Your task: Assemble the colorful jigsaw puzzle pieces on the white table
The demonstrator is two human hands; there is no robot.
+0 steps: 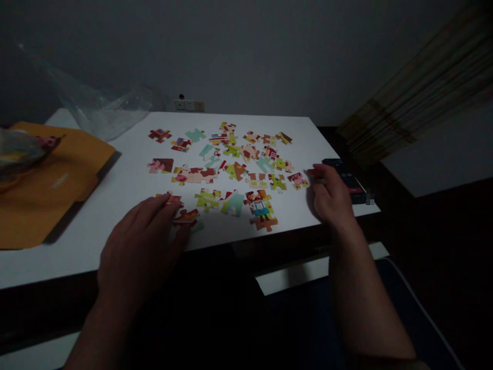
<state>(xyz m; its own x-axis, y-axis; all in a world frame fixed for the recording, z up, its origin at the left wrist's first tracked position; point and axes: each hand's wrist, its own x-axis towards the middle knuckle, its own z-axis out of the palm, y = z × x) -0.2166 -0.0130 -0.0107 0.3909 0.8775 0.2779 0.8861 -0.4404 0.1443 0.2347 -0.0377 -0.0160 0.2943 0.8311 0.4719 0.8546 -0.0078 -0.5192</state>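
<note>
Many cardboard jigsaw puzzle pieces lie spread on a white table. My left hand point(140, 239) rests at the near left, fingers stretched over a reddish piece point(173, 200) that they partly cover. Its thumb lies apart, near a brown-and-red piece point(187, 216). My right hand point(330, 195) is at the right edge of the spread, fingers loosely bent, with nothing visible in it. Closest to it is a pig piece point(298, 180). Joined pieces form a farmer figure point(261, 209) at the near middle and a spotted cow point(198, 176) at centre left.
An orange envelope point(77, 180) with a plastic-wrapped bundle point(19, 154) on it covers the table's left side. Behind stands a clear plastic bag point(111, 110). A dark phone point(352, 181) lies beyond my right hand. Wall sockets point(188, 105) sit behind the table; a curtain point(408, 87) hangs right.
</note>
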